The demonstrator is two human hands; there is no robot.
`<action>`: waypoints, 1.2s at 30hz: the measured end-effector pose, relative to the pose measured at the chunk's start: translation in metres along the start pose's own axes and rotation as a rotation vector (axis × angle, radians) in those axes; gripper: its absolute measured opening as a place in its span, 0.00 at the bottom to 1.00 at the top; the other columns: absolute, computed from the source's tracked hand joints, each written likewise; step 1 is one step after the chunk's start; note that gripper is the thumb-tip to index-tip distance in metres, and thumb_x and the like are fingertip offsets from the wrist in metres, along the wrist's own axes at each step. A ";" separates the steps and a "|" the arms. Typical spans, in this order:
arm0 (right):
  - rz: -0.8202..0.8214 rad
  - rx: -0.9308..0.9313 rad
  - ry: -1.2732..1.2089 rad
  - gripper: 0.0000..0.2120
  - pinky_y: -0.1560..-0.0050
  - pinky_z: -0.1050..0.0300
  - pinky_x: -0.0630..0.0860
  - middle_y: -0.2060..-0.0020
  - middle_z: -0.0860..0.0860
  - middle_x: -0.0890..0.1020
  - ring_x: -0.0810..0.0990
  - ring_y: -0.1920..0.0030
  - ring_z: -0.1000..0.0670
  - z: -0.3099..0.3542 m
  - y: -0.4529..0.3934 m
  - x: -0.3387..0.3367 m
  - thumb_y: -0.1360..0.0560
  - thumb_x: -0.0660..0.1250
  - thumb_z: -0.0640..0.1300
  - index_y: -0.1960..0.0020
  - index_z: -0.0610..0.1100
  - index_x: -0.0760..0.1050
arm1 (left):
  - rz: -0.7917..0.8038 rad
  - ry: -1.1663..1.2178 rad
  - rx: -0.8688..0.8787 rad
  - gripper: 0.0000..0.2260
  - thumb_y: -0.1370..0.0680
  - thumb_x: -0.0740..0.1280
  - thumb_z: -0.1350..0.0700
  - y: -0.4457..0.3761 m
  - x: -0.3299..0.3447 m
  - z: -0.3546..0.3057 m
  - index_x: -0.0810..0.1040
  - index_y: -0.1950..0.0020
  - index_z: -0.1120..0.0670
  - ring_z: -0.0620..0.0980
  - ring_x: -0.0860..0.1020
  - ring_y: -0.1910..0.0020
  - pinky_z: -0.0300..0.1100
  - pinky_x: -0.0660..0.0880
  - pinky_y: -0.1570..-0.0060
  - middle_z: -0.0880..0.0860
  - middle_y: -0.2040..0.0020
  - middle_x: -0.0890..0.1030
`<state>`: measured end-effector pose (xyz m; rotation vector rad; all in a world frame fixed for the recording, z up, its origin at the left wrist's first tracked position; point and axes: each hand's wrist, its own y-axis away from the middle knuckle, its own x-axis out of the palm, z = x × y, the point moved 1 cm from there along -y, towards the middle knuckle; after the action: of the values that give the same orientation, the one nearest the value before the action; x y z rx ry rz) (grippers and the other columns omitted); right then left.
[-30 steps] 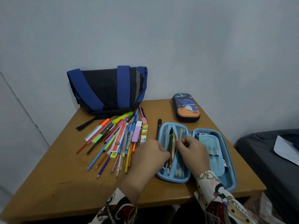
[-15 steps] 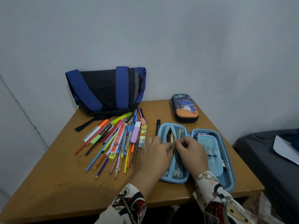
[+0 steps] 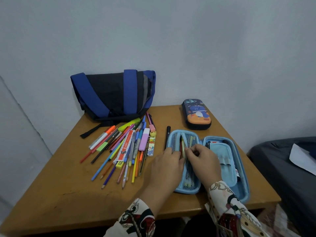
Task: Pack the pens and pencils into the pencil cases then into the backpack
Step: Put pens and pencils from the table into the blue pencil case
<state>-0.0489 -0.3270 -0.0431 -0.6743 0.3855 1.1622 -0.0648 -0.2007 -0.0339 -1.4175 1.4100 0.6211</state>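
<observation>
A light-blue hard-shell pencil case (image 3: 239, 178) lies open on the wooden table (image 3: 51, 194), at lower centre-right of the frame. Its left half carries a mesh pocket (image 3: 176, 139) that holds several pencils (image 3: 182, 142), their upper ends showing above the hands. Its right half carries a padded blue insert (image 3: 220, 154).

The left hand (image 3: 166, 165) rests over the left edge of the mesh pocket, fingers curled toward the pencils. The right hand (image 3: 203, 159) lies over the centre of the case, fingertips pinched together at the pencils in the pocket. Whether the left hand grips anything cannot be told.

A black pen (image 3: 168, 136) lies on the table just beside the case's left edge. Left of it, at frame centre-left, lies a loose pile of pens, pencils and markers (image 3: 123, 149), including a lilac highlighter (image 3: 144, 141) and a red-and-white ruler (image 3: 125, 147).

A second pencil case (image 3: 196, 116), dark with a cartoon print, lies closed above the open case. A blue-and-black backpack (image 3: 112, 94) stands against the wall at the table's upper left.
</observation>
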 end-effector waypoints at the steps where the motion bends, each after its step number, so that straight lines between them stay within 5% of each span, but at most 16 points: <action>1: 0.001 0.001 0.002 0.14 0.66 0.57 0.69 0.70 0.51 0.77 0.75 0.66 0.53 0.000 0.000 0.000 0.24 0.66 0.49 0.66 0.43 0.74 | 0.024 0.047 -0.004 0.14 0.18 0.57 0.47 0.002 -0.001 0.001 0.75 0.38 0.49 0.45 0.72 0.57 0.41 0.73 0.60 0.46 0.51 0.71; 10: -0.001 -0.014 0.010 0.14 0.66 0.56 0.70 0.70 0.51 0.77 0.75 0.66 0.52 -0.001 0.000 0.000 0.24 0.66 0.49 0.66 0.44 0.73 | 0.076 0.243 -0.078 0.20 0.21 0.63 0.51 0.015 -0.001 0.016 0.68 0.30 0.42 0.43 0.72 0.49 0.46 0.76 0.47 0.43 0.48 0.69; 21: -0.008 0.005 -0.024 0.15 0.67 0.58 0.69 0.71 0.50 0.76 0.75 0.67 0.52 0.000 0.002 0.000 0.23 0.65 0.48 0.67 0.45 0.71 | -0.140 0.137 0.040 0.07 0.20 0.62 0.49 0.026 0.006 0.016 0.72 0.43 0.47 0.44 0.74 0.55 0.44 0.77 0.56 0.46 0.51 0.75; 25: 0.006 -0.001 0.015 0.14 0.67 0.57 0.70 0.71 0.52 0.77 0.76 0.67 0.53 0.000 0.001 0.000 0.24 0.66 0.50 0.66 0.46 0.72 | -0.031 0.264 0.044 0.03 0.21 0.64 0.47 0.023 0.002 0.025 0.74 0.51 0.45 0.40 0.71 0.56 0.41 0.75 0.54 0.42 0.56 0.70; 30: 0.066 -0.039 0.075 0.07 0.61 0.55 0.74 0.69 0.55 0.78 0.76 0.65 0.56 0.006 0.003 -0.003 0.29 0.68 0.49 0.64 0.51 0.72 | 0.159 0.423 0.065 0.10 0.22 0.67 0.51 0.026 -0.004 0.037 0.78 0.41 0.46 0.39 0.71 0.51 0.38 0.73 0.48 0.37 0.53 0.68; 36: 0.097 -0.029 0.040 0.04 0.58 0.55 0.74 0.68 0.54 0.79 0.77 0.65 0.57 0.008 0.006 -0.006 0.31 0.69 0.45 0.61 0.51 0.74 | 0.090 0.383 0.056 0.10 0.24 0.67 0.51 0.030 0.001 0.034 0.69 0.47 0.39 0.38 0.70 0.50 0.41 0.74 0.47 0.36 0.52 0.68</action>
<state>-0.0567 -0.3241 -0.0350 -0.7109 0.4395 1.2500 -0.0835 -0.1655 -0.0560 -1.4868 1.7848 0.3729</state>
